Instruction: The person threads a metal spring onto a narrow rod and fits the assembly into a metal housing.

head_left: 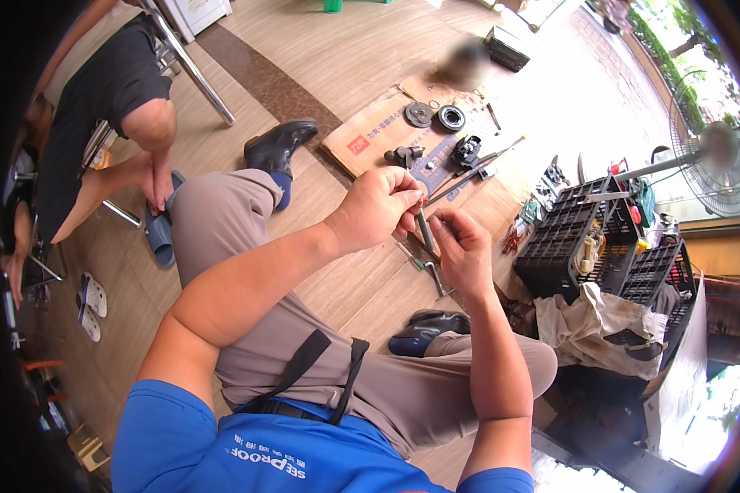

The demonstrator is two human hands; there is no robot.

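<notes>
In front of my knees, my left hand (382,209) is closed, its thumb and fingers pinching a small reddish piece (423,201). A short dark grey rod (425,232) slants down from those fingertips; whether it joins the reddish piece cannot be made out. Close by on the right, my right hand (464,249) has thumb and fingers pressed together near the rod, and what they grip is hidden. Beyond both hands lies flattened cardboard (370,131) bearing a round dark disc (418,115), a black ring-shaped part (450,118), a dark metal fitting (404,156) and a black housing (467,150).
Black plastic crates (561,246) hold tools at the right, with a pale rag (604,324) draped over one. A standing fan (715,156) is behind them. Metal hand tools (436,279) lie below my hands. Another person's bare leg (152,135) is at the left.
</notes>
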